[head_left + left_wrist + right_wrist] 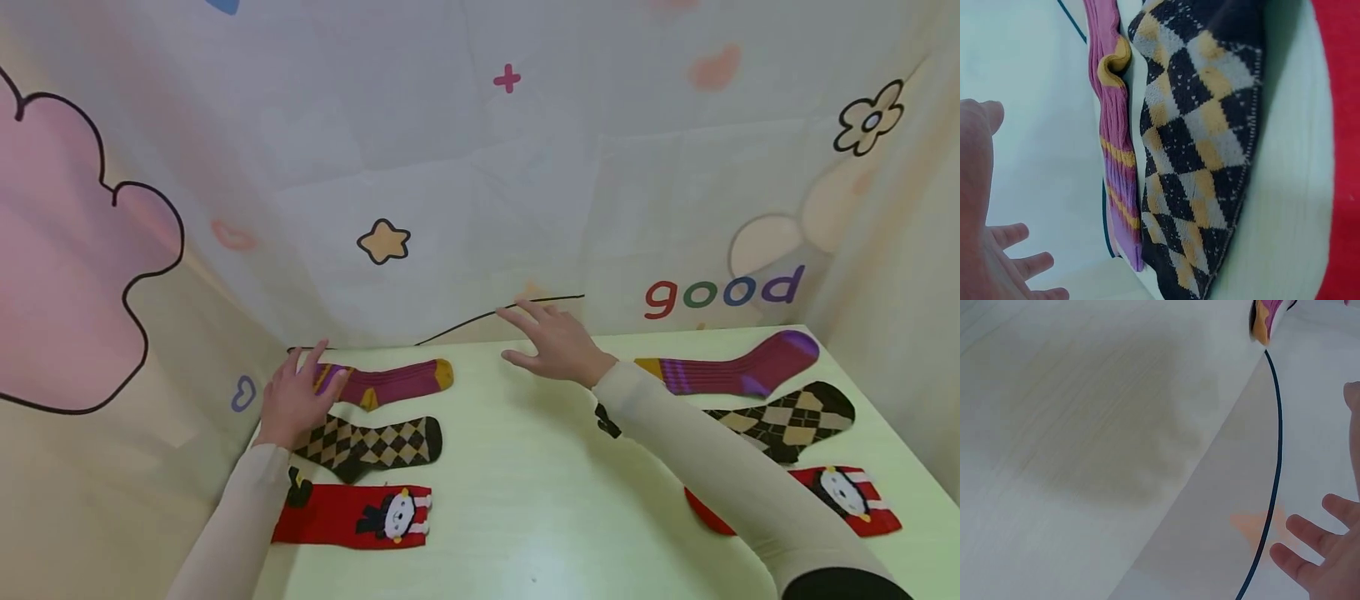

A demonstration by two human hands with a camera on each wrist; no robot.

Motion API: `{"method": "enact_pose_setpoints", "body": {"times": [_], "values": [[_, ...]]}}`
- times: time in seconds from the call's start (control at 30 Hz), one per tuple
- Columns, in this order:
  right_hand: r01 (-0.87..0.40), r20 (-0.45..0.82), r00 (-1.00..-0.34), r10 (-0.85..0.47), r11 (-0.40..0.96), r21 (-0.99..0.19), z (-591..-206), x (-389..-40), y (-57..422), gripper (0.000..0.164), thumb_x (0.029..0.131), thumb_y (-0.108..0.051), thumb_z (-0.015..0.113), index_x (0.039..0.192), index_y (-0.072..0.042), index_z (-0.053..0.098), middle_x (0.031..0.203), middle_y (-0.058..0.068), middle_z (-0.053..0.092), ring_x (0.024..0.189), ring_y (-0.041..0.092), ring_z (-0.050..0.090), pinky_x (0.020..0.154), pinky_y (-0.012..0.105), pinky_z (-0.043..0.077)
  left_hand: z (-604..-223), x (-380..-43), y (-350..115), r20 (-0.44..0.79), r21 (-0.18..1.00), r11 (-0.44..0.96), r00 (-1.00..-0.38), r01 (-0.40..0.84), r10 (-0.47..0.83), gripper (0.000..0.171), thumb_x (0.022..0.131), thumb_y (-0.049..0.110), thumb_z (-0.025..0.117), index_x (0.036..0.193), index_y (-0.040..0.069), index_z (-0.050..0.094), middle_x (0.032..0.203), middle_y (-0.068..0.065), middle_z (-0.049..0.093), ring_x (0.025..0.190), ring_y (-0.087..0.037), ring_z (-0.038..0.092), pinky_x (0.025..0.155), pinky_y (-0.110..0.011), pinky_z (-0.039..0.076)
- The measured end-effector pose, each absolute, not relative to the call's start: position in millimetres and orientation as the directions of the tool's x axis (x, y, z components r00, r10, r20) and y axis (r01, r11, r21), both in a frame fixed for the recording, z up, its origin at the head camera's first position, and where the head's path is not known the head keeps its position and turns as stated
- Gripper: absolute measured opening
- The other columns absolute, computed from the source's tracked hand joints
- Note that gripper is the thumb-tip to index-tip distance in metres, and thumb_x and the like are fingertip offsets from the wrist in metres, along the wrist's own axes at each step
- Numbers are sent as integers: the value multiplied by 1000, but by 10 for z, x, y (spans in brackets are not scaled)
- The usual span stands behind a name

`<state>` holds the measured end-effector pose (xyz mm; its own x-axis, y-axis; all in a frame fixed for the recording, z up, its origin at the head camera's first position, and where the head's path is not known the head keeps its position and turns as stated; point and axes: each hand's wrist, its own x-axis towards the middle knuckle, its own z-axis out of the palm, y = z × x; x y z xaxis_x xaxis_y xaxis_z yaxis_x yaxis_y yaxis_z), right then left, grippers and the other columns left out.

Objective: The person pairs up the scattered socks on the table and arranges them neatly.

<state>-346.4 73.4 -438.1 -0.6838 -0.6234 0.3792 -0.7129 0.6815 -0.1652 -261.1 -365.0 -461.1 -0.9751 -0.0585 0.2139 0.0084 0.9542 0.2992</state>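
My left hand (296,400), fingers spread, hovers by the cuff end of a purple sock with a mustard toe (401,383) at the table's back left; the left wrist view shows a gap between them. Below that lie a black-and-tan argyle sock (393,443) and a red sock with a cartoon face (330,517). Raised over the table's back middle, my right hand (558,343) has straight, parted fingers and holds nothing. On the right lie another purple sock (720,377), an argyle sock (806,417) and a red sock (877,521), the last two partly hidden by my right sleeve.
The pale table (487,500) meets a hanging printed cloth (450,167) along its back edge. More cloth closes off the left and right sides. A stretch of bare tabletop separates the two columns of socks.
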Motion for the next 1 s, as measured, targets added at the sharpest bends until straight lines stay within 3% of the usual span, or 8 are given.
{"method": "enact_pose_setpoints", "body": {"times": [0.23,0.4,0.67,1.0], "values": [[-697,316,-714,-625,677,-237,-4423,-3529,452,68,99,-49,64,158,-22,42,154,18,46,128,45,56,87,59,54,-4581,-2723,-3695,202,386,923,-975,-5,-90,74,103,50,54,163,17,26,158,-33,29,134,-61,38,102,-78,34],[-677,256,-735,-628,667,-311,-4469,-3558,239,68,100,-48,62,159,-23,39,155,15,46,131,40,54,90,56,55,-4613,-2772,-3757,156,476,879,-979,-43,-133,71,104,47,52,161,11,29,160,-32,26,137,-61,34,105,-78,30],[-651,207,-753,-625,664,-367,-4498,-3598,-76,64,102,-44,61,158,-21,42,153,12,49,137,31,51,98,52,53,-4708,-2896,-3843,162,478,877,-977,-47,-140,58,105,37,55,146,-3,48,153,-33,34,132,-58,40,106,-72,35],[-648,179,-749,-638,651,-395,-4596,-3634,-397,53,102,-39,62,149,-16,54,149,9,54,134,28,54,106,47,48,-4697,-2999,-3927,120,471,879,-982,-75,-148,55,105,31,54,143,-7,48,146,-38,41,133,-56,40,107,-67,37]]}}
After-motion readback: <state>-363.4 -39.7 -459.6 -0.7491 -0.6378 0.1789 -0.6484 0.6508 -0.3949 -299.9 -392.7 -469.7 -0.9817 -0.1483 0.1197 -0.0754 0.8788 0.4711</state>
